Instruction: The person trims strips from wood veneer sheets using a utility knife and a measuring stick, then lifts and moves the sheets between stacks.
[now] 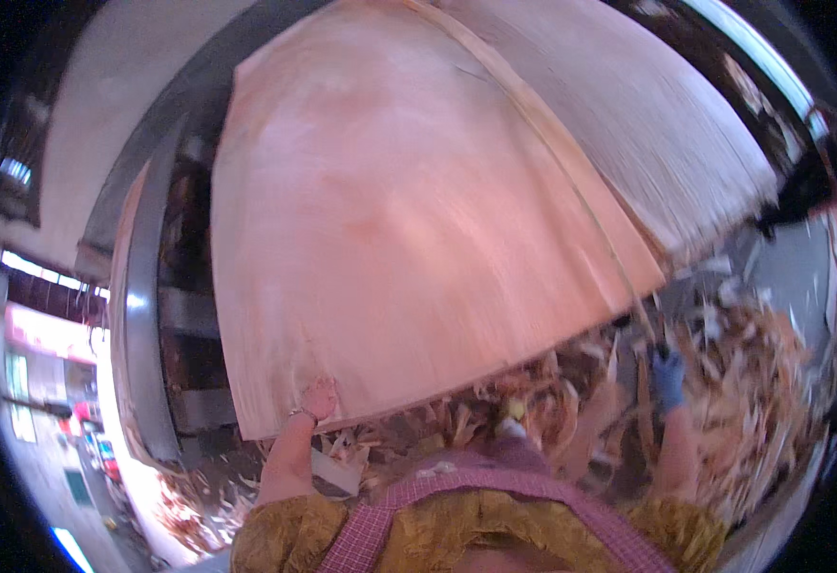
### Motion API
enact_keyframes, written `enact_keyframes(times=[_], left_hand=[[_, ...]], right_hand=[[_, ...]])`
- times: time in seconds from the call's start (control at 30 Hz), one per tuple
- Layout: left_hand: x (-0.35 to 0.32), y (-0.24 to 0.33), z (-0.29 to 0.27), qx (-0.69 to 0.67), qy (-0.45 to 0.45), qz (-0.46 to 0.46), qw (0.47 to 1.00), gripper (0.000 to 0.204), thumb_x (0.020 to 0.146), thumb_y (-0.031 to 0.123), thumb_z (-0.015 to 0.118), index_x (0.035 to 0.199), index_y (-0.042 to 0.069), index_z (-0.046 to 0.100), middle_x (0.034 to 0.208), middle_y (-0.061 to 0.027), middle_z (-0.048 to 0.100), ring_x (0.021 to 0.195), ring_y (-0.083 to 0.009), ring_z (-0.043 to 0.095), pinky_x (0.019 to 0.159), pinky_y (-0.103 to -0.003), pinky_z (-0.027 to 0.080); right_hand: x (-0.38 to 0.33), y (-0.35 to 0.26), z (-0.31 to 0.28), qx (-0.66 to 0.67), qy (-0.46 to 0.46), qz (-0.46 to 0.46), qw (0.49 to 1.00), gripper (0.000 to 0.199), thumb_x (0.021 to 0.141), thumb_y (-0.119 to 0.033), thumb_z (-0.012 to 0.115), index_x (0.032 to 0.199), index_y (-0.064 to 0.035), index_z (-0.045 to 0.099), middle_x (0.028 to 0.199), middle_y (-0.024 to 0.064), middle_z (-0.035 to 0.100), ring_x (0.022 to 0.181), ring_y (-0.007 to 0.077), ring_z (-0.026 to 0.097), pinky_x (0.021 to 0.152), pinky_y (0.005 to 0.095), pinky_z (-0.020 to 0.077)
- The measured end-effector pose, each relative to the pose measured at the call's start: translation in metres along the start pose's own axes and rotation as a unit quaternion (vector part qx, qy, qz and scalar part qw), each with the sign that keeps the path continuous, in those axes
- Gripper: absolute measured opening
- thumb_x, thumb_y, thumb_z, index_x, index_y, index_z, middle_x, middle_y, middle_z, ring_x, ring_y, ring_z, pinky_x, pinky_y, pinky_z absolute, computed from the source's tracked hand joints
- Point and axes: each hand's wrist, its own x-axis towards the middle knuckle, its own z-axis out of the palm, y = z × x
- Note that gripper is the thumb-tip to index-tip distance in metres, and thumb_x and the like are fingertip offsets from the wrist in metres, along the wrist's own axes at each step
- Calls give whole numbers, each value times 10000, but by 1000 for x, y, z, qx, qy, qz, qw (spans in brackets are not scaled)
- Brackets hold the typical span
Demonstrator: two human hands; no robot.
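A large, pale pinkish sheet of wood veneer (390, 220) spreads out before me. My bare left hand (321, 398), with a bracelet at the wrist, lies flat on its near left corner, fingers spread. Off the sheet's near right corner is my right hand (667, 376) in a blue glove, its fingers closed. A narrow veneer strip (590, 212) runs along the sheet's right side and comes down to those fingers, which appear to grip its end. Blur hides the exact hold and whether anything else is in that hand.
Wood shavings and torn veneer scraps (743, 382) heap up below the near edge and to the right. Another veneer sheet (647, 105) lies beyond the strip. A grey metal frame (156, 315) stands on the left, with a bright opening (46, 329) farther off.
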Motion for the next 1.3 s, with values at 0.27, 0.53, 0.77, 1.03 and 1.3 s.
enact_keyframes(times=[0.27, 0.53, 0.77, 1.03, 1.3], left_hand=[[-2, 0, -7, -56, 33, 107, 992, 454, 924, 264, 438, 1319, 55, 518, 1366, -212, 486, 1229, -407, 466, 1032, -506, 396], [7, -32, 10, 153, 63, 150, 975, 493, 921, 322, 428, 1335, 67, 508, 1264, -184, 575, 1217, -356, 484, 1039, -469, 384], [-37, 43, -36, -41, 70, 40, 996, 480, 942, 296, 372, 1366, 97, 476, 1357, -183, 513, 1266, -375, 456, 1060, -489, 372], [-58, 8, -22, -41, 94, -7, 995, 437, 920, 290, 414, 1298, 109, 535, 1302, -155, 556, 1255, -364, 483, 1053, -495, 386], [-69, 49, -68, -106, 64, 9, 992, 425, 955, 372, 407, 1255, 109, 553, 1337, -179, 535, 1271, -376, 474, 1063, -521, 369]], right_hand=[[40, -33, -65, -156, 19, -24, 987, 302, 889, -354, 598, 1040, -96, 644, 910, 191, 674, 854, 417, 637, 764, 484, 515], [-19, -57, -60, -31, 78, -59, 995, 237, 860, -183, 650, 1018, -7, 653, 950, 209, 685, 865, 364, 656, 796, 456, 505], [-78, -77, -46, 19, -26, 13, 999, 295, 892, -308, 619, 835, -21, 663, 805, 199, 675, 717, 359, 651, 676, 438, 499], [-200, -215, -32, 40, 38, -123, 991, 281, 854, -280, 695, 742, -34, 618, 680, 201, 582, 591, 366, 581, 566, 432, 443], [-338, -213, -24, -63, -72, -102, 990, 300, 887, -336, 634, 738, -77, 608, 660, 188, 602, 619, 391, 613, 535, 454, 450]])
